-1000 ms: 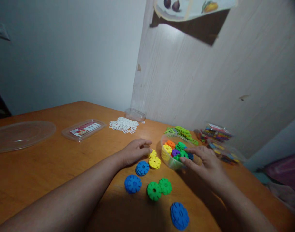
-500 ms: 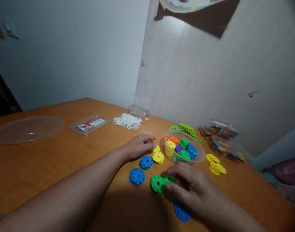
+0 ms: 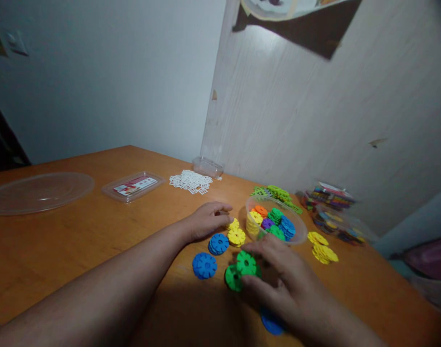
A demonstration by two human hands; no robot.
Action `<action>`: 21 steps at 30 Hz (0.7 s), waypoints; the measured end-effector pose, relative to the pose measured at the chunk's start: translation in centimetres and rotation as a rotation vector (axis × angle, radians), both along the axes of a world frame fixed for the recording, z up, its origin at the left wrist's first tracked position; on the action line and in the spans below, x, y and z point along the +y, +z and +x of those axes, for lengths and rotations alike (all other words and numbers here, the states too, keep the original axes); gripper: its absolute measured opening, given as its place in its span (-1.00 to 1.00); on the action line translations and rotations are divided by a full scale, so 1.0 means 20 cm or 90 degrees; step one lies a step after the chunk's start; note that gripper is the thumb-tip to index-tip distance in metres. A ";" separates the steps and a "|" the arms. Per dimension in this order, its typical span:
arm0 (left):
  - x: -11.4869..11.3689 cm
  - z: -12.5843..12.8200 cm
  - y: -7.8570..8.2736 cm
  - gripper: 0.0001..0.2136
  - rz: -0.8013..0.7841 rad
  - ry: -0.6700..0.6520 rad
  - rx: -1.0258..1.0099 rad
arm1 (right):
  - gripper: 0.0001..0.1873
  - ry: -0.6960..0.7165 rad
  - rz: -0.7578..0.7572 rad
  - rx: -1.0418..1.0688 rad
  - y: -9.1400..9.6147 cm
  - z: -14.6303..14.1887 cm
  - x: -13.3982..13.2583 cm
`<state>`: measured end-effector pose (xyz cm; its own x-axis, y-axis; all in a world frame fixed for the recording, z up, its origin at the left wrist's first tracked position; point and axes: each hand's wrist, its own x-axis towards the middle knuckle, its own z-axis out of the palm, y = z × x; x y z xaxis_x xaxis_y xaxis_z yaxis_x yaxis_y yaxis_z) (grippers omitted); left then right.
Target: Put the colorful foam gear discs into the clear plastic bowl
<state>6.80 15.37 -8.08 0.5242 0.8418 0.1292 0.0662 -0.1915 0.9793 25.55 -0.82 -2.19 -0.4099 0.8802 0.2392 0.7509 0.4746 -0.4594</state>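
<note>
My right hand (image 3: 278, 284) is closed on a green toothed disc (image 3: 246, 262), tilted up beside a second green disc (image 3: 233, 278) lying on the wooden table (image 3: 61, 246). My left hand (image 3: 207, 219) rests on the table with curled fingers touching yellow discs (image 3: 236, 235); nothing shows inside it. Two blue discs (image 3: 205, 265) (image 3: 218, 243) lie between the hands. Another blue disc (image 3: 271, 324) is partly hidden under my right wrist. A clear tub (image 3: 300, 231) just beyond holds several coloured discs.
Yellow discs (image 3: 323, 248) lie right of the tub. Green pieces (image 3: 278, 193) and clear boxes of coloured parts (image 3: 330, 197) sit by the wall. White lattice pieces (image 3: 189, 180), a small clear box (image 3: 207, 167), a labelled lid (image 3: 133, 185) and a big round lid (image 3: 39, 192) lie to the left.
My right hand left the tub, came down onto the green discs and has lifted one on edge. The left hand stayed by the yellow discs.
</note>
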 end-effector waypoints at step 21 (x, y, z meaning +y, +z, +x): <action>-0.02 -0.01 0.03 -0.47 0.016 -0.002 0.035 | -0.61 -0.321 0.056 0.161 0.07 0.35 0.09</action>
